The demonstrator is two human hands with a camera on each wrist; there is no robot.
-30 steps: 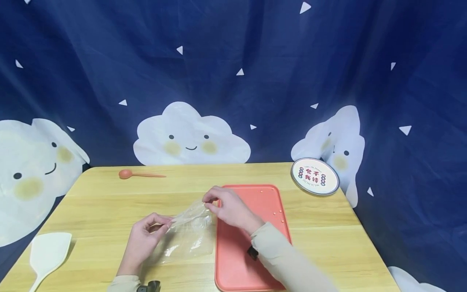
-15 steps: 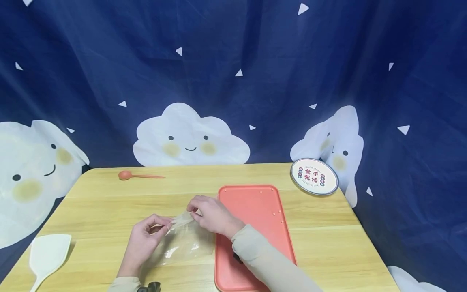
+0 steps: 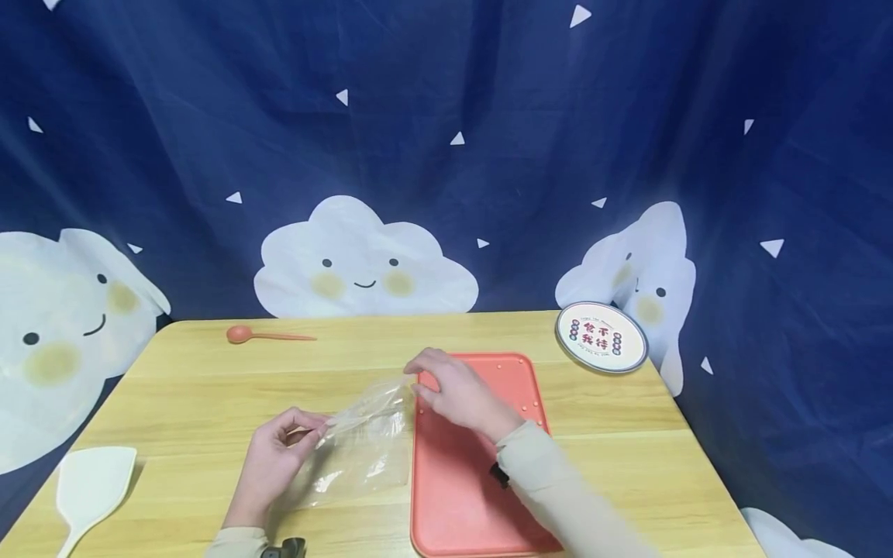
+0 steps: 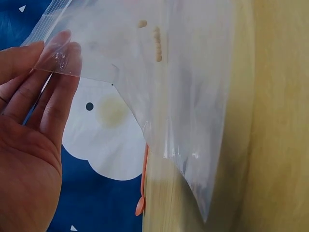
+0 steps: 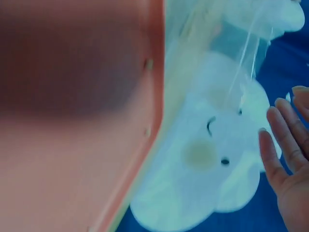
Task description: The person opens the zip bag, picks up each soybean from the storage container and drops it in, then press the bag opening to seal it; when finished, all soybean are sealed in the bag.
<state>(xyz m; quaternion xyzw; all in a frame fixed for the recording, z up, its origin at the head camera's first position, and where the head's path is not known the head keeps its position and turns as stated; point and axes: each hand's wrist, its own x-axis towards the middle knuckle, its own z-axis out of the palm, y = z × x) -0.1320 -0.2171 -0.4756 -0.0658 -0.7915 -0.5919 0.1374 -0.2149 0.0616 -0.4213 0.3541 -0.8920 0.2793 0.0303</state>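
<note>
Between thumb and fingers, my left hand pinches the left top corner of a clear zip bag. The bag hangs over the table left of a coral-red tray. My right hand is at the bag's far corner, above the tray. In the right wrist view its fingers are spread and apart from the bag. The left wrist view shows the zip strip beside the left fingertips and small beige bead-like pieces; I cannot tell whether they are inside or behind the bag.
Several small pale beads lie on the tray. An orange spoon rests at the table's back left, a white spatula at the front left. A printed oval plate sits at the back right corner. Behind hangs a blue cloud-patterned curtain.
My right hand went from the bag's far corner toward the left hand along the bag's mouth, then back right, and its fingers have come off the bag. The left hand has stayed put.
</note>
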